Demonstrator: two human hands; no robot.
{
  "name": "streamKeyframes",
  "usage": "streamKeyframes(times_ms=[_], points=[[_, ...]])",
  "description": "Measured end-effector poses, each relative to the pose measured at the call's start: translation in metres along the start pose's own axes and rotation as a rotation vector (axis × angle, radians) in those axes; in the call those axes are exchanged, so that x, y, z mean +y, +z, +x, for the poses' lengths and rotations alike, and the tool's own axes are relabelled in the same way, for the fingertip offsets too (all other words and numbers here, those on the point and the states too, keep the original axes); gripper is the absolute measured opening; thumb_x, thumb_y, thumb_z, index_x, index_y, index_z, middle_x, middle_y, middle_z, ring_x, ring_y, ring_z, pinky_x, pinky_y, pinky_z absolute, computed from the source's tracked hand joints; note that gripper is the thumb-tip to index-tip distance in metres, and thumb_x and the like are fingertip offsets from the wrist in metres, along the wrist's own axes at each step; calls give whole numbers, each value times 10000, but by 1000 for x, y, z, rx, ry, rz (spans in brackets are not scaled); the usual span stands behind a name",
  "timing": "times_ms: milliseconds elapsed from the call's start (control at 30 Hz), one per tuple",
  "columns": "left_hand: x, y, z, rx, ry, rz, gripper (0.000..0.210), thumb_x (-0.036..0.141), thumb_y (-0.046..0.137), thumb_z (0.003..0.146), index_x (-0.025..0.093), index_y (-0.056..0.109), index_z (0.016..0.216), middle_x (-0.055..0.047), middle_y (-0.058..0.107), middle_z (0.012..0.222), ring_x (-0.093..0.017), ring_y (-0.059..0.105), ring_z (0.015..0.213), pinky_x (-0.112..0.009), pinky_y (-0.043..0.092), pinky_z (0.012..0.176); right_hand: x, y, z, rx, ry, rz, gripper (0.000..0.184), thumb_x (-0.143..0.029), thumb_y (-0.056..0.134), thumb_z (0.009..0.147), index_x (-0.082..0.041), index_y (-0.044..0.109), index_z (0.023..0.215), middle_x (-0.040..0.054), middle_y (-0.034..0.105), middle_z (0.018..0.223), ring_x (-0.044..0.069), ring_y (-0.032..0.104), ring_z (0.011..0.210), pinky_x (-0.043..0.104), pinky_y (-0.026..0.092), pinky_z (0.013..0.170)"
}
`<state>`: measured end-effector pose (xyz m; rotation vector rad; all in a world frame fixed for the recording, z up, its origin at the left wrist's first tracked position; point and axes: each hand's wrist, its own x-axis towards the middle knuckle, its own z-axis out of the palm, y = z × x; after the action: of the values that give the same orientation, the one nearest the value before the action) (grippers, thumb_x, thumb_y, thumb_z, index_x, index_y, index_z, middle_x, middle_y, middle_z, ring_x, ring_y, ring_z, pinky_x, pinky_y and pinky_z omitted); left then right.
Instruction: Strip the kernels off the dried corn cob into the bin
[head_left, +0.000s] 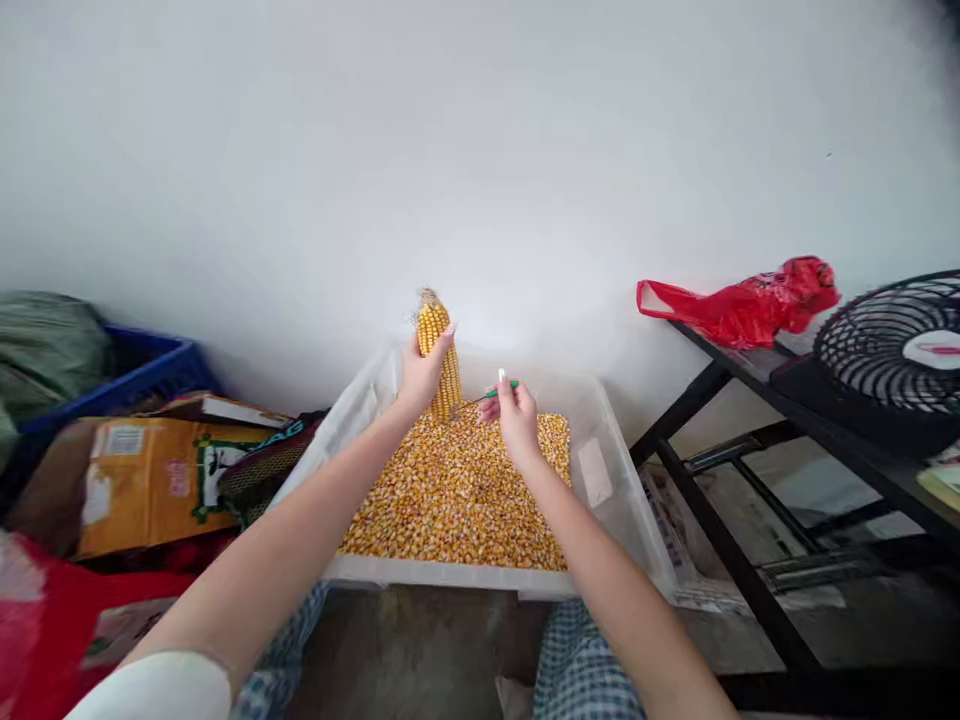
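My left hand (pixel 426 375) is wrapped round a yellow corn cob (pixel 436 328), held upright with its dry, stringy end on top. Rows of kernels cover the side facing me. In my right hand (pixel 516 415) is a thin screwdriver-like tool with a green handle (pixel 504 389); its metal shaft points left, and the tip is at the lower part of the cob. Below both hands, loose corn kernels (pixel 457 500) fill much of a translucent plastic bin (pixel 622 500).
On the right, a black metal-framed table (pixel 720 375) carries a red plastic bag (pixel 750 305) and a black fan (pixel 896 345). To the left are a blue crate (pixel 161 365), an orange cardboard box (pixel 154 475) and a red bag (pixel 56 630). A white wall (pixel 480 150) stands behind the bin.
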<state>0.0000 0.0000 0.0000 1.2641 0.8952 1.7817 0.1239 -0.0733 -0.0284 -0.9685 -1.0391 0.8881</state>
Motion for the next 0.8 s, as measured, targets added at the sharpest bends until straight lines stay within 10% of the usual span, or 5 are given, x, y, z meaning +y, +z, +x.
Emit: streamKeyframes(times_ms=[800], points=[[12,0,-4,-123,-99,-153,345,500,625,690,185,499,750,19,502,580,-117,522,462,-241,432,434,11,-1,3,27,96,54,391,-572,495,772,-184,486,722,-45,560,481,76,499,364,189,410,380]])
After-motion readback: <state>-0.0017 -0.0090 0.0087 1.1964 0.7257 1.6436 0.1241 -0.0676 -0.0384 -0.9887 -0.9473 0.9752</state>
